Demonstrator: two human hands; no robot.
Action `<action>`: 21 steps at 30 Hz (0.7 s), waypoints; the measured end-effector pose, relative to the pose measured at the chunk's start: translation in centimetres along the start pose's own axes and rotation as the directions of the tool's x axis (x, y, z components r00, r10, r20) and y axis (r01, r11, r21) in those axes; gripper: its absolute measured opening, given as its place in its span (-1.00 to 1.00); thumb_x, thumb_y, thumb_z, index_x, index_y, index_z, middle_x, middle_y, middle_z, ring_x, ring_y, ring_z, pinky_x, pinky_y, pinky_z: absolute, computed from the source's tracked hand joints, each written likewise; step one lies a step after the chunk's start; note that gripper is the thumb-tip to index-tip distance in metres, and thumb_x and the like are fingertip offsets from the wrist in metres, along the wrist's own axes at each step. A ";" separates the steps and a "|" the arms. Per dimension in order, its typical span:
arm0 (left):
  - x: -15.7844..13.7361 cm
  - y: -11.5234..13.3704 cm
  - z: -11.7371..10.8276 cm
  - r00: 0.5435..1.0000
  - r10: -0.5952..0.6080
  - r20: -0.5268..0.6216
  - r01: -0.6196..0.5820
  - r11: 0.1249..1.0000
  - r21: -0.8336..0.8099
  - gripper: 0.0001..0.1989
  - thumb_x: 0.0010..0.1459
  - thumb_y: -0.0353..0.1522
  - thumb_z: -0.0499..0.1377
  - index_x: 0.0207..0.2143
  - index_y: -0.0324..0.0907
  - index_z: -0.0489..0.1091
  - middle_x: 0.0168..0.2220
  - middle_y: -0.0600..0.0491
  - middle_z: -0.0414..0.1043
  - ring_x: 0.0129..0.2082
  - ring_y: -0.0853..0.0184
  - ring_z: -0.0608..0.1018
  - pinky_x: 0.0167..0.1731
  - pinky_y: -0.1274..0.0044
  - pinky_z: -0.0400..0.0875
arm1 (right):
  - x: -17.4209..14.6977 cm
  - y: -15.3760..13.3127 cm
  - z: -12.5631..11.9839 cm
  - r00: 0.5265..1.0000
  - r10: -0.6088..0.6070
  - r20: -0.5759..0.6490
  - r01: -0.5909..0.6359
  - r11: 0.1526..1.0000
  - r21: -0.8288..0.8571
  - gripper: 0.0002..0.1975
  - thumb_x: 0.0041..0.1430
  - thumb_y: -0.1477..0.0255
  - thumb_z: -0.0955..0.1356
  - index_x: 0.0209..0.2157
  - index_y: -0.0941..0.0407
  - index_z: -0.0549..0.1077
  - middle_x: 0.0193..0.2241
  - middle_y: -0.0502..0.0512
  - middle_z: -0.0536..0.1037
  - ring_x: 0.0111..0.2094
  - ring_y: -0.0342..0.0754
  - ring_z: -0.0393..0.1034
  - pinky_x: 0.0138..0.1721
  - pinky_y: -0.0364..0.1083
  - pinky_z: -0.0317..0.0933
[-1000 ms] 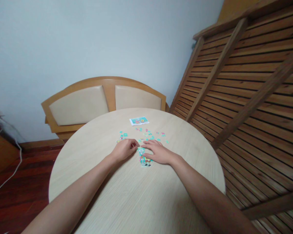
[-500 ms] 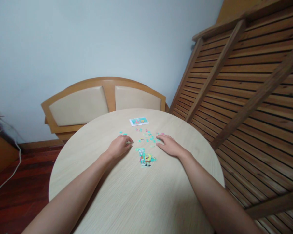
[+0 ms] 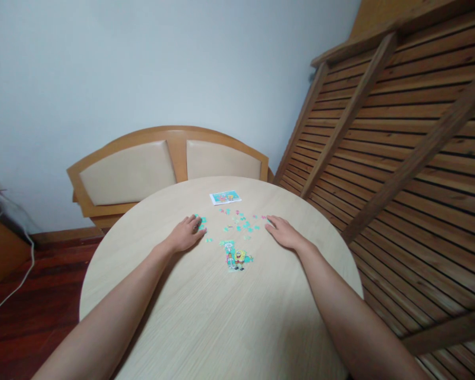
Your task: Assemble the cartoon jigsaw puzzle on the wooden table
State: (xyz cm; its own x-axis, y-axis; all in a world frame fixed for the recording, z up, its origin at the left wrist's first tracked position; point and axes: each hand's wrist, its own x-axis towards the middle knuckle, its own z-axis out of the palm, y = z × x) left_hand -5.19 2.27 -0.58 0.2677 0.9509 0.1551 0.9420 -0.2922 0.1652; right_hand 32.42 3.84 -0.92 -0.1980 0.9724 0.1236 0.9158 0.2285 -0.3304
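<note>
A partly joined jigsaw puzzle (image 3: 237,257) with cartoon figures lies on the round table (image 3: 206,316), between my forearms. Beyond it several loose puzzle pieces (image 3: 245,227), mostly turquoise with some pink, are scattered. My left hand (image 3: 185,234) rests palm down with fingers spread, its fingertips at a small group of turquoise pieces (image 3: 202,220). My right hand (image 3: 283,231) lies to the right of the scatter, fingers stretched out and apart, near a pink piece (image 3: 264,217). Neither hand holds anything that I can see.
A picture card (image 3: 225,197) with the same cartoon style lies at the far side of the table. Behind the table stands a padded wooden headboard (image 3: 178,150) against the wall. A slatted wooden frame (image 3: 380,132) leans at the right. A white cable (image 3: 32,258) hangs at the left.
My left hand has moved left and its fingers have spread, uncovering a turquoise-green piece beside it. My right hand has shifted right, away from the scattered pieces.
</note>
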 end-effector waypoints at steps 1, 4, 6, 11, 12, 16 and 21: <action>-0.1 0.2 0.3 1.000 -0.021 0.019 0.021 1.000 0.007 -0.41 0.33 -0.05 -0.08 0.24 -0.22 0.22 0.33 -0.22 0.12 0.33 -0.02 0.18 0.25 0.17 0.11 | -0.2 -0.4 0.1 0.999 0.026 0.047 -0.025 1.000 -0.014 -0.39 0.38 0.15 0.14 0.33 0.18 0.18 0.35 0.28 0.14 0.37 0.16 -0.02 0.35 0.14 -0.15; -0.3 1.1 1.0 0.999 -0.046 0.028 0.046 0.999 0.009 -0.41 0.37 -0.04 -0.17 0.29 -0.15 0.14 0.38 -0.18 0.01 0.38 -0.03 0.07 0.25 0.06 0.03 | -0.9 -2.1 0.5 0.988 0.043 0.145 -0.041 0.999 -0.017 -0.29 0.36 0.01 0.08 0.39 0.09 0.03 0.42 0.17 -0.08 0.42 0.18 -0.27 0.37 0.22 -0.32; -0.4 1.7 1.2 0.999 -0.032 0.030 0.032 0.999 0.001 -0.41 0.37 -0.04 -0.18 0.30 -0.15 0.13 0.39 -0.17 0.00 0.39 -0.02 0.04 0.26 0.06 0.00 | -1.2 -3.1 0.5 0.984 -0.008 0.180 0.007 1.000 0.004 -0.27 0.34 -0.04 0.07 0.39 0.05 0.00 0.42 0.11 -0.12 0.43 0.16 -0.32 0.38 0.21 -0.36; -0.3 1.2 0.6 0.997 0.035 0.066 -0.029 0.996 -0.080 -0.32 0.34 0.02 -0.16 0.31 -0.21 0.12 0.39 -0.20 -0.04 0.39 -0.02 0.03 0.28 0.10 0.00 | -1.4 -3.3 0.1 0.971 -0.174 0.166 0.154 0.980 0.127 -0.27 0.32 0.00 0.17 0.39 0.05 0.03 0.41 0.10 -0.06 0.42 0.13 -0.22 0.38 0.16 -0.28; -0.3 0.7 0.4 0.996 0.069 0.062 -0.062 0.992 -0.109 -0.31 0.33 0.02 -0.14 0.30 -0.25 0.14 0.38 -0.23 0.00 0.38 0.00 0.07 0.29 0.15 0.02 | -1.3 -2.8 -0.1 0.971 -0.204 0.126 0.184 0.970 0.158 -0.32 0.33 0.08 0.21 0.37 0.07 0.08 0.40 0.13 0.02 0.40 0.10 -0.13 0.38 0.13 -0.21; 0.0 -1.8 -0.7 0.991 0.136 -0.005 -0.134 0.968 -0.211 -0.32 0.22 -0.09 0.02 0.27 -0.35 0.19 0.32 -0.24 0.14 0.31 0.05 0.25 0.28 0.31 0.14 | -0.6 -0.1 -1.0 0.988 -0.153 -0.013 0.153 0.970 0.191 -0.53 0.22 0.44 0.31 0.16 0.19 0.40 0.17 0.26 0.42 0.19 0.07 0.31 0.27 0.03 0.09; 0.2 -3.4 -0.8 0.993 0.118 0.010 -0.114 0.974 -0.196 -0.31 0.10 -0.15 0.12 0.24 -0.31 0.23 0.22 -0.19 0.32 0.19 0.07 0.41 0.21 0.35 0.25 | 0.0 2.2 -1.3 0.989 -0.140 -0.039 0.144 0.972 0.185 -0.76 0.14 0.42 0.39 -0.15 0.17 0.58 -0.08 0.22 0.59 -0.02 0.05 0.46 0.10 0.00 0.25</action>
State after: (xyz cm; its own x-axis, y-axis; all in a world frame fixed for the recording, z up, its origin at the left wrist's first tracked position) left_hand -8.51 3.36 -0.35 0.3792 0.9107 0.1636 0.8474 -0.4128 0.3339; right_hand 34.89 4.26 -0.48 -0.3101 0.9284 0.2049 0.7971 0.3713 -0.4761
